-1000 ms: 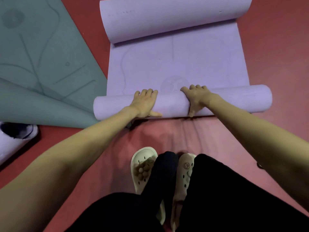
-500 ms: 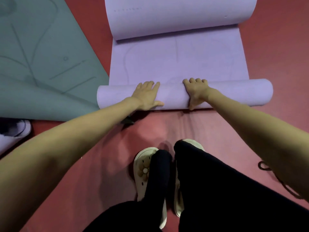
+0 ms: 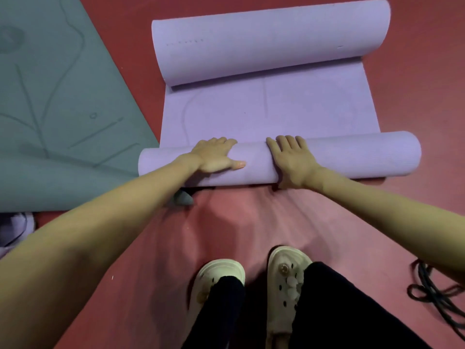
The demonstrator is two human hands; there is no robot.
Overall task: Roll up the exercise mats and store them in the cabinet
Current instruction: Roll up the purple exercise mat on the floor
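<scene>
1. The purple mat [image 3: 269,114] lies on the red floor [image 3: 415,91]; its near roll [image 3: 352,154] has grown thicker since a moment ago, leaving less flat mat before the far curl [image 3: 271,44].
2. The left hand [image 3: 216,157] presses flat on the near roll, fingers straight over its top, thumb pointing right along it.
3. The right hand [image 3: 292,159] lies flat on the same roll just beside the left, fingers straight, wrapping nothing.
4. The feet in pale clogs [image 3: 286,280] have stepped apart, now side by side behind the roll.
5. The green mat [image 3: 63,102] lies left of the roll, touching its end.
6. A black cord [image 3: 432,290] lies right of the clogs.
</scene>
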